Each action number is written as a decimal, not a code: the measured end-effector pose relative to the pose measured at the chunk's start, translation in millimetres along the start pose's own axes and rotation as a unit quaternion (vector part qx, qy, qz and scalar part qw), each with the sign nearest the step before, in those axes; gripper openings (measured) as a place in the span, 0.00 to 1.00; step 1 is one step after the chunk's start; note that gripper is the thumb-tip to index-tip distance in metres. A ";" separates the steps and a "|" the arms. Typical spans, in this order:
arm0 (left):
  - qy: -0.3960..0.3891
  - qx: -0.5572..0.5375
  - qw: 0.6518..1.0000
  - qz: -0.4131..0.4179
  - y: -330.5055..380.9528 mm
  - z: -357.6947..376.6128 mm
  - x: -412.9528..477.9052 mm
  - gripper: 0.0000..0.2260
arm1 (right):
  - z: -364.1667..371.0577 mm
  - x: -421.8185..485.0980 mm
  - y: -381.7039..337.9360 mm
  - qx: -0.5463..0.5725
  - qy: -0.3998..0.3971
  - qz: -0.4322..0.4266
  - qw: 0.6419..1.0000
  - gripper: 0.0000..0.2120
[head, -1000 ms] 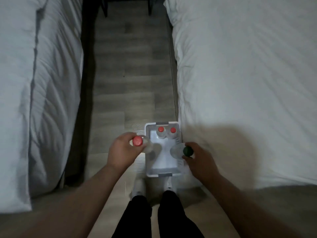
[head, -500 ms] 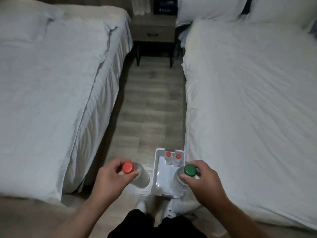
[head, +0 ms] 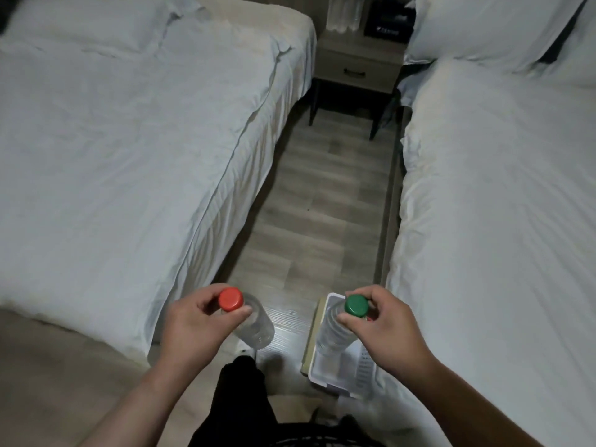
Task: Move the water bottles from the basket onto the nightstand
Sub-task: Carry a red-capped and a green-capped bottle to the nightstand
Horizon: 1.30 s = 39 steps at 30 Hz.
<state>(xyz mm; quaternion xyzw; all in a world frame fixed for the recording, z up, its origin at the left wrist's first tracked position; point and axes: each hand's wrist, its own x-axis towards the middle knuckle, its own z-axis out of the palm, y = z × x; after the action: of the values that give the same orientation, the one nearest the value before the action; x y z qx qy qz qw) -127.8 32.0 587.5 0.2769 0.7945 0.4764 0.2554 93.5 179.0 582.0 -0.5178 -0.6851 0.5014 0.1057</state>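
Observation:
My left hand [head: 193, 327] grips a clear water bottle with a red cap [head: 254, 324] by its neck, held upright above the floor. My right hand [head: 383, 330] holds a clear bottle with a green cap [head: 333, 333] the same way, over the white plastic basket [head: 351, 372] on the floor beside the right bed. The bottle and my hand hide most of the basket's inside. The wooden nightstand [head: 358, 64] stands at the far end of the aisle, between the two beds.
White beds flank a narrow wood-floor aisle: the left bed [head: 129, 140] and the right bed [head: 500, 204]. On the nightstand stand clear bottles [head: 343, 12] and a dark box [head: 388, 22]. My legs [head: 242, 401] are at the bottom.
Both hands have risen with their bottles, clear of the basket. The view has tilted up, bringing the nightstand and bed heads into sight.

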 end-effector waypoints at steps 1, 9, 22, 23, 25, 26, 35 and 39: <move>-0.010 0.007 1.000 -0.001 -3.5 -8.1 13.3 0.19 | 9.2 10.6 -6.1 -0.010 0.004 0.000 1.000 0.11; -0.092 0.101 0.990 0.028 -22.4 -74.0 145.1 0.12 | 72.1 83.9 -70.5 -0.058 0.061 0.018 0.996 0.11; -0.124 0.097 0.987 0.043 2.8 -67.9 282.0 0.14 | 68.5 171.2 -127.4 -0.025 0.154 0.035 0.987 0.11; -0.132 0.095 0.986 0.039 6.5 -61.4 292.8 0.14 | 66.4 181.3 -127.2 -0.003 0.154 0.045 0.987 0.11; -0.144 0.093 0.984 0.042 15.7 -48.1 316.3 0.13 | 59.5 204.4 -127.1 0.031 0.154 0.059 0.986 0.11; -0.149 0.092 0.984 0.042 20.3 -40.7 329.4 0.13 | 55.1 217.5 -127.4 0.037 0.152 0.062 0.986 0.11; -0.151 0.079 0.984 0.048 88.0 36.7 454.9 0.11 | -14.7 368.6 -145.3 0.033 0.121 0.069 0.990 0.13; -0.116 0.057 0.990 0.052 122.2 62.6 510.7 0.10 | -48.6 430.8 -170.8 -0.013 0.109 0.028 0.994 0.14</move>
<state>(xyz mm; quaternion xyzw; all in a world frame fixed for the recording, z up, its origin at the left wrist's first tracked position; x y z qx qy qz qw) -427.7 467.4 598.8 0.3854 0.7698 0.4078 0.3042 -167.5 565.0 579.8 -0.5894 -0.6610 0.4363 0.1591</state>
